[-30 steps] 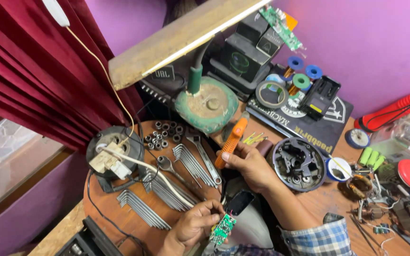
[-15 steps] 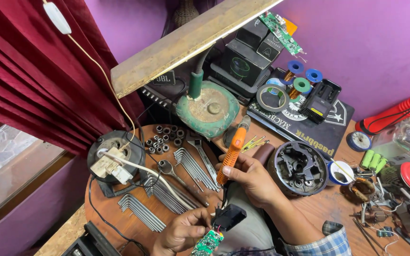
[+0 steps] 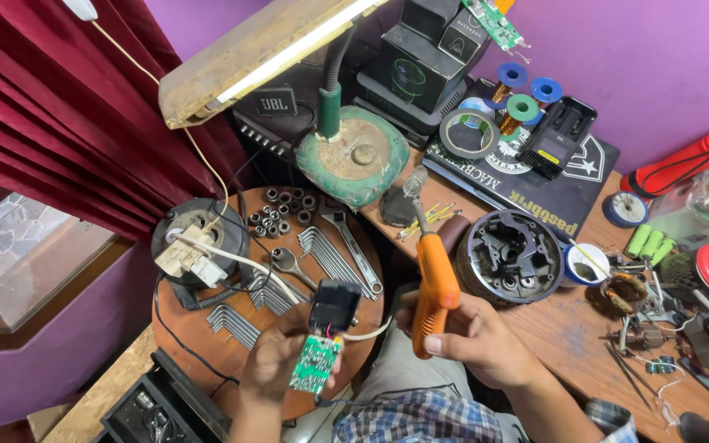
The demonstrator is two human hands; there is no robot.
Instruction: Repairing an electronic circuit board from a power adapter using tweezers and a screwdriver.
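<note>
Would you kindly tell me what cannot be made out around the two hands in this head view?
- Underside of the green circuit board: faces away, and the left hand covers its edge.
- Soldering iron: the right hand hides its lower grip.
- Black part above the board: too small to identify.
- Both forearms: cut off by the bottom edge.

Wrenches, sockets ahead; motor housing rt, desk crowded.

One head-worn camera looks steeply down, close over the cluttered workbench; far edges seem cropped.
</note>
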